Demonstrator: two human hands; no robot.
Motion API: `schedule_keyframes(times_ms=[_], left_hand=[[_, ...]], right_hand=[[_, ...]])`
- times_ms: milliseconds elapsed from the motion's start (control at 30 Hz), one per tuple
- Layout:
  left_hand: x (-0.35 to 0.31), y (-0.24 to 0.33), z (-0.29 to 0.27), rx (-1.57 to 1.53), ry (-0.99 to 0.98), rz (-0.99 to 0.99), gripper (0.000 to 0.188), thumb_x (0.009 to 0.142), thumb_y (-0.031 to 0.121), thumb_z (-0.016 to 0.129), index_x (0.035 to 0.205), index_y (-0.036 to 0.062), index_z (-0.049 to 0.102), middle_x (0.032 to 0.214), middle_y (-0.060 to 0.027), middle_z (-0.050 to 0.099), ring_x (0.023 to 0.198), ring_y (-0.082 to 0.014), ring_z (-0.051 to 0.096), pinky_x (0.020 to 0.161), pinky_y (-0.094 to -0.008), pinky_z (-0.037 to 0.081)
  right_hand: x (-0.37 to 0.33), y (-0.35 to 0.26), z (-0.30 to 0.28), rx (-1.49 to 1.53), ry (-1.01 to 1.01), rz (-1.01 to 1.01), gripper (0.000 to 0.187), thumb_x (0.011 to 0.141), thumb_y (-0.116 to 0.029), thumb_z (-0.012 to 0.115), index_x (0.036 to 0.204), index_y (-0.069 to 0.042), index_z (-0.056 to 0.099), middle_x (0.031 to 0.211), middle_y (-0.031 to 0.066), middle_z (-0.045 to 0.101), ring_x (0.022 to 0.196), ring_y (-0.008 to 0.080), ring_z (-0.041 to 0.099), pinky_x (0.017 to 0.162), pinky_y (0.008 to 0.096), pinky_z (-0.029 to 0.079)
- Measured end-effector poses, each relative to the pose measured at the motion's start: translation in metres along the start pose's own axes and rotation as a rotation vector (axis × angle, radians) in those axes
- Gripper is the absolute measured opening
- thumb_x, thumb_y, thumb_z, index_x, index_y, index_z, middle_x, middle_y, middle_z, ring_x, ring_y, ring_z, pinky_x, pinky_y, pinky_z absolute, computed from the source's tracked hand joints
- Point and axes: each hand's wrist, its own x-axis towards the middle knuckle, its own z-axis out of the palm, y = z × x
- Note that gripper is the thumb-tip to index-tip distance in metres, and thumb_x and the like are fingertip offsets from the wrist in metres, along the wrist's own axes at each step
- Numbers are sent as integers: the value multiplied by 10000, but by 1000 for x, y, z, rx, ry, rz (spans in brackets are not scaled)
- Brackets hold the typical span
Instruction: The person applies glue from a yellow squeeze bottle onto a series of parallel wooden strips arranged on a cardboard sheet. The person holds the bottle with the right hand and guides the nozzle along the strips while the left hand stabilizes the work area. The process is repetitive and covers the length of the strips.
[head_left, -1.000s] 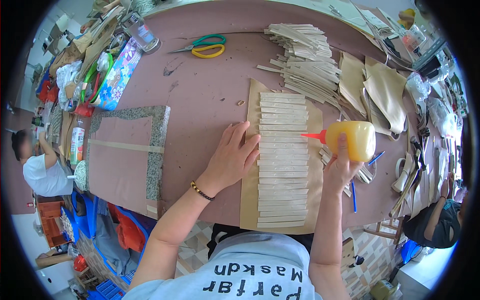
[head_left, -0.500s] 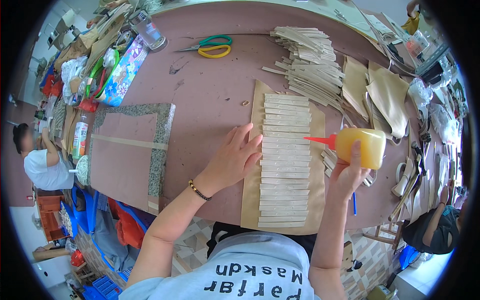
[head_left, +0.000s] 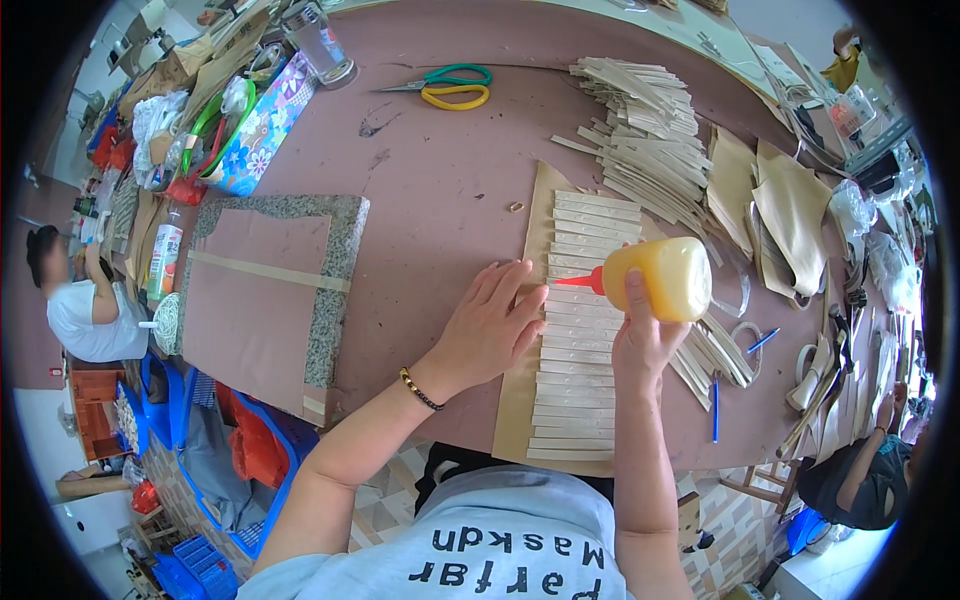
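A squeeze bottle (head_left: 672, 278) of yellow liquid, with a long red nozzle, is gripped in my right hand (head_left: 643, 335). It lies tilted sideways, its tip pointing left over a column of pale strips (head_left: 580, 395). These strips sit side by side on a tan sheet (head_left: 518, 410). Fingers stretched out, my left hand (head_left: 492, 325) rests at the left edge of the sheet, fingertips close to the strip ends and the nozzle tip. Whether the tip touches a strip I cannot tell.
Loose strips (head_left: 640, 120) are heaped beyond the sheet, beside tan leather pieces (head_left: 790, 215). Scissors (head_left: 455, 88) lie at the far side. A stone slab (head_left: 350, 240) with a brown sheet and a flowered box (head_left: 262, 130) are on the left. A blue pen (head_left: 715, 410) lies right.
The bottle has moved left across the strips, its nozzle tip going from their right ends to their left ends. My left hand stays at the sheet's left edge. The view has shifted slightly.
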Motion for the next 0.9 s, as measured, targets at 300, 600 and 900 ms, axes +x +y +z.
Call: schedule_keyframes(times_ms=[300, 600, 900], left_hand=[[0, 0, 0, -21, 1, -19, 391, 873, 181, 654, 1221, 48, 534, 1327, -213, 437, 1233, -390, 454, 1061, -489, 391], [1, 0, -1, -21, 4, -8, 392, 880, 177, 646, 1229, 46, 523, 1317, -214, 440, 1234, -391, 449, 1064, -488, 386], [0, 0, -1, -27, 5, -4, 391, 886, 182, 642, 1234, 38, 536, 1322, -217, 438, 1238, -394, 442, 1054, -485, 391]], right_hand=[[-3, -9, 0, 20, 53, 4, 345, 847, -108, 757, 1135, 20, 615, 1060, 72, 653, 973, 163, 610, 900, 311, 470], [-4, -9, 2, 23, 36, -25, 361, 853, -96, 749, 1161, 28, 608, 1106, 101, 656, 1015, 180, 614, 928, 329, 473], [7, -17, -43, 64, 153, -81, 337, 902, -42, 676, 1211, 37, 565, 1124, 139, 651, 1061, 253, 648, 896, 364, 546]])
